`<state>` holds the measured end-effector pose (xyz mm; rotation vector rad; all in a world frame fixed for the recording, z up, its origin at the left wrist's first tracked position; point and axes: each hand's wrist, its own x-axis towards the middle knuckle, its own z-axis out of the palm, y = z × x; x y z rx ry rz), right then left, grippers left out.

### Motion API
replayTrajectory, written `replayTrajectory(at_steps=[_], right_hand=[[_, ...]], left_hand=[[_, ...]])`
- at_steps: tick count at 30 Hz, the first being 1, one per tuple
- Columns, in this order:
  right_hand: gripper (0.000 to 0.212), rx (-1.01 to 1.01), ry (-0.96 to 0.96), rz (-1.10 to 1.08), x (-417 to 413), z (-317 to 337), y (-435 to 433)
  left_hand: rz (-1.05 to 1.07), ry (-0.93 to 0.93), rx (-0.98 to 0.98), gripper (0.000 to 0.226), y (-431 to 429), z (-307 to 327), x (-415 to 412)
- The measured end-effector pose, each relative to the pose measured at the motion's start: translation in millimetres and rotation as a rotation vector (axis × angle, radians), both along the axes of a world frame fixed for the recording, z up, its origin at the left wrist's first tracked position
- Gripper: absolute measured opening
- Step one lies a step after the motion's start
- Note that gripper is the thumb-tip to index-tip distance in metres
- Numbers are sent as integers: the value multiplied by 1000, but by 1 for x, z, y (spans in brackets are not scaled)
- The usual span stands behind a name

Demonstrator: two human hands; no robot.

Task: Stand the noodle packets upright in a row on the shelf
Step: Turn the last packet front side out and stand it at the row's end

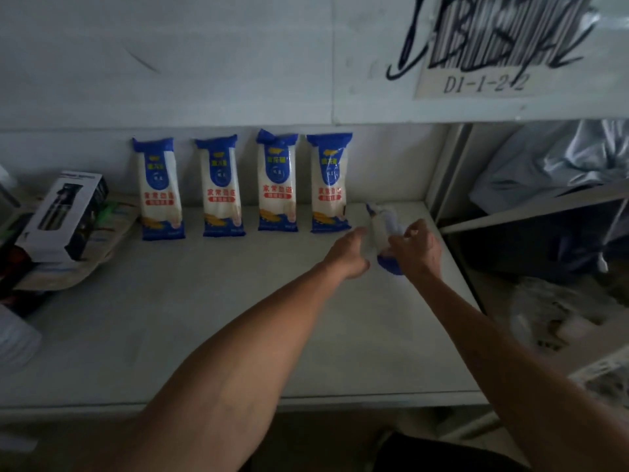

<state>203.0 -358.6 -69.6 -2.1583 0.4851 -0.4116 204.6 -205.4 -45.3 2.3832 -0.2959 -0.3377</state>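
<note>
Several blue-and-white noodle packets stand upright in a row against the back wall of the white shelf (204, 318), from the leftmost packet (160, 192) to the rightmost packet (330, 185). To the right of the row, one more noodle packet (381, 229) is blurred and tilted, gripped between my left hand (350, 253) and my right hand (417, 248). Its blue bottom end shows below my hands and its top points toward the back wall.
A black-and-white boxed product (61, 216) lies on flat packages at the shelf's left end. A shelf upright (439, 172) bounds the right side, with grey plastic bags (551, 161) behind it. A barcode label (493, 63) hangs on the shelf board above.
</note>
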Motion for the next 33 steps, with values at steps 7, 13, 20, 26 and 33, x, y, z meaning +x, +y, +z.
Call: replayTrajectory(at_steps=[7, 13, 20, 26, 33], right_hand=[[19, 24, 46, -16, -5, -5, 17], [50, 45, 378, -56, -15, -20, 12], [32, 532, 450, -60, -16, -15, -10], [21, 1011, 385, -26, -14, 4, -22], [25, 1203, 124, 31, -15, 29, -16]], left_hand=[[-221, 30, 126, 67, 3, -19, -5], [-300, -79, 245, 71, 3, -44, -12], [-273, -50, -137, 69, 27, -54, -11], [-337, -205, -152, 93, 19, -35, 8], [-64, -142, -494, 46, -2, 7, 21]])
